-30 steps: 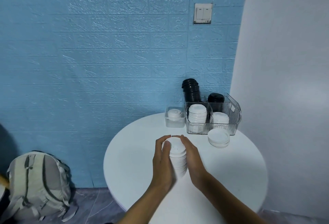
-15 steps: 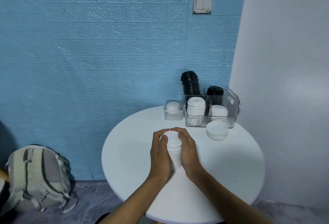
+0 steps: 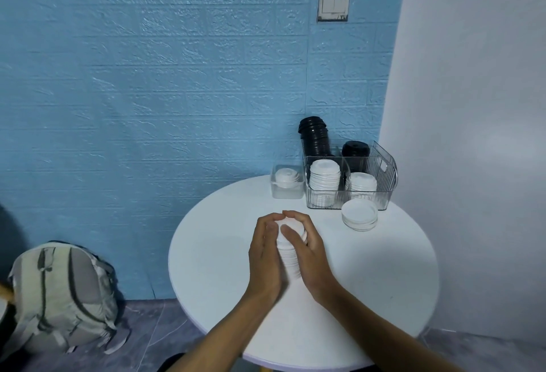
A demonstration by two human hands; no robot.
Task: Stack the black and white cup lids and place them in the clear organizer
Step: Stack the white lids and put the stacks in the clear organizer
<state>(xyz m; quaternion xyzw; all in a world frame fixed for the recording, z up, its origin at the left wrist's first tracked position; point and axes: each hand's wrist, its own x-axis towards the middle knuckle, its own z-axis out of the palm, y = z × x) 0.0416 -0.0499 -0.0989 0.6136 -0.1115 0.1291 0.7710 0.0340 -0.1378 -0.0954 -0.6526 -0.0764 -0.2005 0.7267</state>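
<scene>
Forearms reach in from the near edge of the round white tabletop (image 3: 224, 291). Left hand (image 3: 266, 256) and right hand (image 3: 307, 259) cup a white lid stack (image 3: 291, 249) between them, fingers curled round its sides and tips meeting over the top; the grip is closed on it from both flanks. Stack's long axis stands roughly upright, base apparently on the tabletop. Beyond and to the right, a short loose pile of white lids (image 3: 359, 214) lies just before the clear organizer (image 3: 381, 176), which already holds white stacks in front, black behind. Organizer lies forward-right of the grip, so right hand is nearer. A small clear box (image 3: 287, 184) sits beside it, left.
</scene>
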